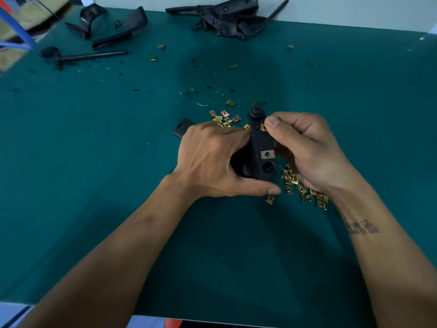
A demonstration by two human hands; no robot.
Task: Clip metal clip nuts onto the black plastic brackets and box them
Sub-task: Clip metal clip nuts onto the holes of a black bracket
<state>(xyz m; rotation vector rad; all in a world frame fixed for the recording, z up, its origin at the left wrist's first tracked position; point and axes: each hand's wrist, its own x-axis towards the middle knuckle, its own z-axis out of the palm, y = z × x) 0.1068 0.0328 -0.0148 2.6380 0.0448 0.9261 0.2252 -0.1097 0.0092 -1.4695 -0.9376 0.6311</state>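
Both hands (212, 159) gripping bracket (261, 147), thumbs forward

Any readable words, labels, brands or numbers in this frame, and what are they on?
None can be read.
Right forearm: two lines of dark tattoo marks, too blurred to read.
Black bracket, clip nuts and green table: no lettering visible.

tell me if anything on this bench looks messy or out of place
Yes. Clip nuts lie loose on the green mat, with strays far from the hands. Black shavings and pale slivers litter the middle.
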